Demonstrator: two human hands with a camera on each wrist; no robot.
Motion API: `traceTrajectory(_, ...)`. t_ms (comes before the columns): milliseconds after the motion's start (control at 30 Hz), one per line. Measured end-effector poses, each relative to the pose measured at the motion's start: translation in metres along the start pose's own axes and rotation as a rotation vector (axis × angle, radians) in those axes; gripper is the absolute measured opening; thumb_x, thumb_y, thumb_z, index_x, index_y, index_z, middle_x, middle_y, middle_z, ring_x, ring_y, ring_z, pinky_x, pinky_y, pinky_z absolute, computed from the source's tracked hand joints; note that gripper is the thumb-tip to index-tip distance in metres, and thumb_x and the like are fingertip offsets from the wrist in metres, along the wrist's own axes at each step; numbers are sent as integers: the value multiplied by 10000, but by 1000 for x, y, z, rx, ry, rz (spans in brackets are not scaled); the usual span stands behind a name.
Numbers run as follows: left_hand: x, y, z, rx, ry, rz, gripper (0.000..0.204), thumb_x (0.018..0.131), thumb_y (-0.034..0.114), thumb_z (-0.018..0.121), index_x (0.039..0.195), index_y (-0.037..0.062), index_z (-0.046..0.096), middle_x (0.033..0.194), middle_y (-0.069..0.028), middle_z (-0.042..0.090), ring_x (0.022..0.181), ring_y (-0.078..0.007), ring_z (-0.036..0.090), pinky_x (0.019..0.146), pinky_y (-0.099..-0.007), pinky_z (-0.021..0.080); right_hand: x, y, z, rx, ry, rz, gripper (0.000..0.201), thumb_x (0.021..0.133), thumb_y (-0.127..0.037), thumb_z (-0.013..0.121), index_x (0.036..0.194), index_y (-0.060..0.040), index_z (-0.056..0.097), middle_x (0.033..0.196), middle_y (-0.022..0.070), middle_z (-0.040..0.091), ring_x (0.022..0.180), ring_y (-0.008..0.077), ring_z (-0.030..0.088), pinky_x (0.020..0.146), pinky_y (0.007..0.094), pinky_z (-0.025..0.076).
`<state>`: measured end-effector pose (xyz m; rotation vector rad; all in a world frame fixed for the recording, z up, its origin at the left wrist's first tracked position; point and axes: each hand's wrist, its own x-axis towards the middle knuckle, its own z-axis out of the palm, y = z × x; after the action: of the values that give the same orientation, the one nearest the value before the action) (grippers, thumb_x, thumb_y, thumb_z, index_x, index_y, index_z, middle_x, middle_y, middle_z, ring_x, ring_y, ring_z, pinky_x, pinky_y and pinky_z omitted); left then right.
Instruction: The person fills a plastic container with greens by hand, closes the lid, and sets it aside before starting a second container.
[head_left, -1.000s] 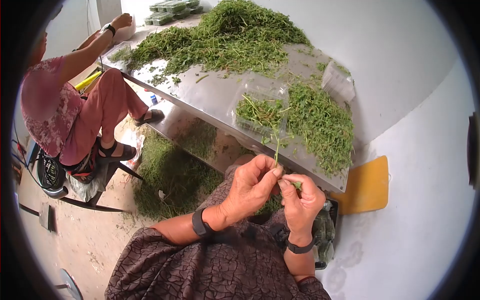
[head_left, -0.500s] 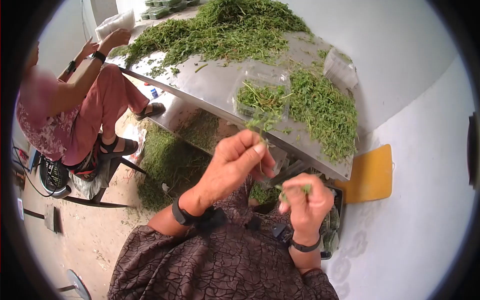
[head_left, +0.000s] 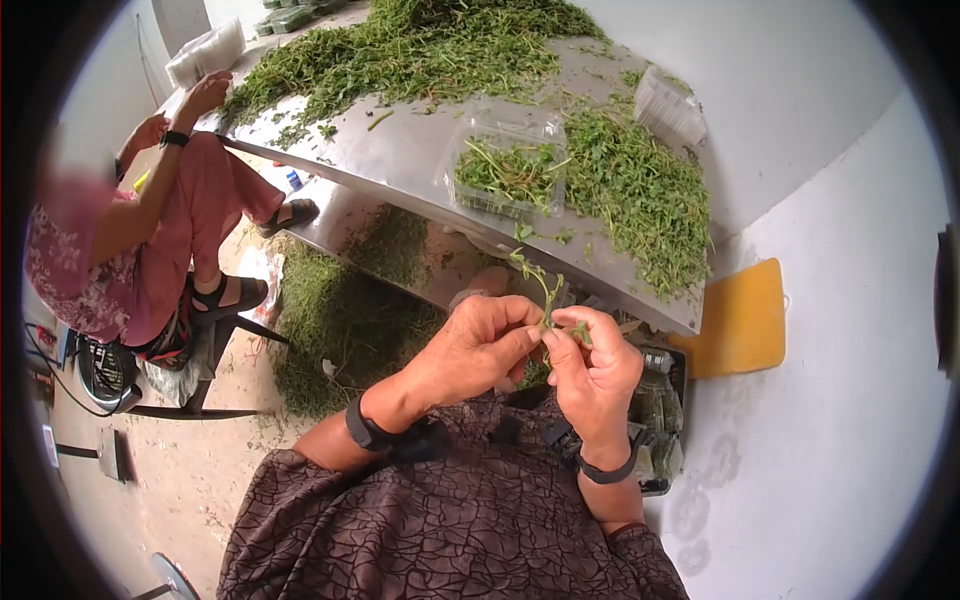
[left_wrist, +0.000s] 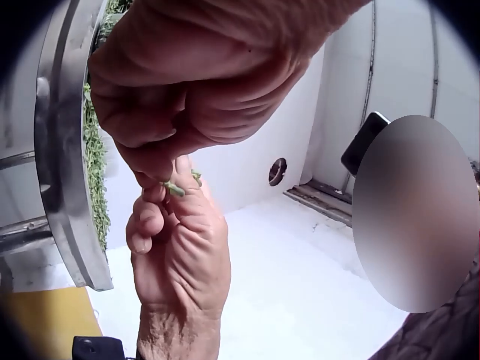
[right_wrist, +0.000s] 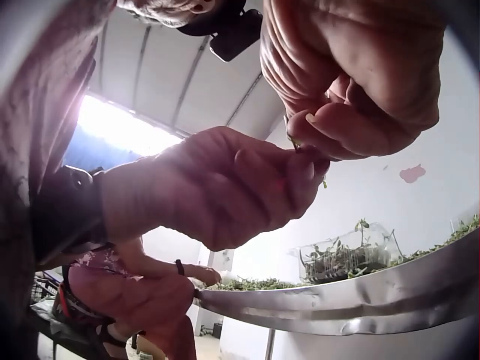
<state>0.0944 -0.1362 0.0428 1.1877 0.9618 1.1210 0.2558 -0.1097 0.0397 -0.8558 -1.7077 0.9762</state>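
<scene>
In the head view my left hand (head_left: 468, 350) pinches a thin green sprig (head_left: 548, 295) between thumb and forefinger, its leafy top pointing up. My right hand (head_left: 598, 378) meets it at the fingertips, gripping the stem's lower part, with a small leaf (head_left: 583, 332) at its fingers. The left wrist view shows both hands together at a bit of green (left_wrist: 175, 189). Beyond them, on the metal table (head_left: 375, 170), an open clear plastic box (head_left: 495, 202) holds cut greens (head_left: 510, 170). A pile of loose greens (head_left: 640, 195) lies right beside the box.
A larger heap of greens (head_left: 420, 55) covers the table's far part. Stacked clear boxes (head_left: 670, 105) stand at the right edge. Another person (head_left: 120, 225) sits at left. Greens (head_left: 330, 330) lie below the table; a crate (head_left: 660, 420) of packed boxes and a yellow board (head_left: 735, 320) are at right.
The hands, apart half a second ago, have come together again at the sprig. The right hand moved up and left; the left moved slightly down. The seated person's hands shifted lower.
</scene>
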Motion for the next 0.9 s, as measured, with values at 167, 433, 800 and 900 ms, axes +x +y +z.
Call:
traceTrajectory(167,-1,1,2,178,64,113,138,919,84,559,873,-32,618,686,-45,587,527,-88,559,474,-259,422,1,-2,1,-71,30,-14,287,873,-6,620,1157,7,578,748,102,653,594,115,602,540,261,478)
traceTrajectory(433,-1,-9,-13,607,79,270,107,814,56,646,872,-33,630,744,-145,603,651,-283,601,597,-361,470,4,-3,0,-294,-89,-177,416,818,64,597,1226,-9,564,807,162,646,607,285,642,547,339,502)
traceTrajectory(800,-5,2,-22,771,-33,264,115,723,35,596,810,-11,656,761,-169,636,730,-361,621,630,-428,486,10,9,-14,-530,-268,-408,251,743,19,669,987,-38,652,659,77,566,538,252,587,467,339,462)
traceTrajectory(900,-3,4,-23,774,-51,290,118,723,36,597,814,-7,660,756,-167,635,725,-361,621,623,-429,487,10,5,-15,-539,-284,-376,222,743,15,668,957,-41,648,642,75,552,556,248,595,470,334,465)
